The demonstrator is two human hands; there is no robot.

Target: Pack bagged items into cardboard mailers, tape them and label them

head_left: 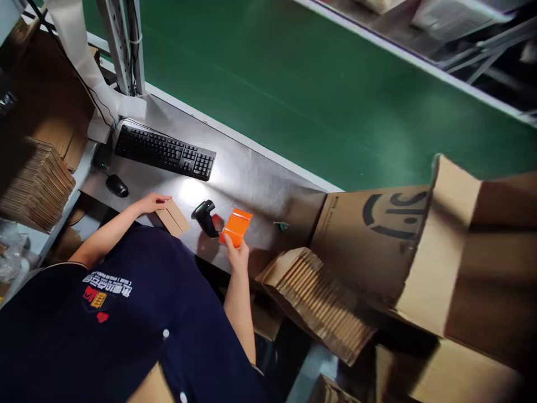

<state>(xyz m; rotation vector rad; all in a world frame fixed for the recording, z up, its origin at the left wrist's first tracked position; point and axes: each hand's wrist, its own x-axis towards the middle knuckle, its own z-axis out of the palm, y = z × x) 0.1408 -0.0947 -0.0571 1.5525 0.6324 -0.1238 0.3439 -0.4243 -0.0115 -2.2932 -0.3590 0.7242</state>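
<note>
A small flat brown cardboard piece [173, 217], with a dark line along it, is in my left hand [154, 202] at the front edge of the metal bench. My right hand [237, 254] grips the lower end of a bright orange flat packet [237, 224], thumb on top. Between the two hands stands a black barcode scanner [204, 217], its head tilted up and a small green light showing. A red glow falls on the bench between the scanner and the packet.
A black keyboard [165, 151] and a mouse [116, 186] lie on the bench [255, 173]. Folded cartons are stacked at left [36, 184] and right [319, 302]. A large open cardboard box [369, 240] stands at right. Behind runs a green surface [268, 84].
</note>
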